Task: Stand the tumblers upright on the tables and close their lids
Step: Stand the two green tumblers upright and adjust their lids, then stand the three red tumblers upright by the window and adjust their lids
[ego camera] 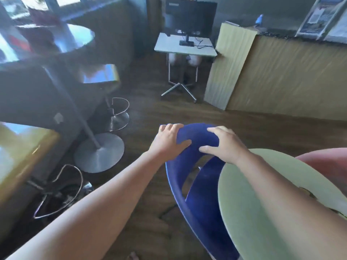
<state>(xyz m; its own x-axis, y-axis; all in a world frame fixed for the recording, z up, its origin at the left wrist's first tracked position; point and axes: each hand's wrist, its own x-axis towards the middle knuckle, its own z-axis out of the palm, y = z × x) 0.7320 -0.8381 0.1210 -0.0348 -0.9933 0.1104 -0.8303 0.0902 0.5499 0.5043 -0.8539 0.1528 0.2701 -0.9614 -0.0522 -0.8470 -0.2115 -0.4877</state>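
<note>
No tumbler shows in this blurred view. Both my hands grip the curved top edge of a blue chair back [199,136] in front of me. My left hand [170,140] holds its left side with fingers over the rim and thumb underneath. My right hand [220,142] holds its right side the same way. A round pale green table [249,199] lies under my right forearm at the lower right. A round high table [75,37] stands at the far left on a slanted pole.
Bar stools [101,74] with chrome footrests stand at the left, beside the high table's metal base [99,152]. A yellow tabletop [20,152] is at the left edge. A small desk with a monitor [185,44] and a wooden counter [281,72] are behind. The floor is wood.
</note>
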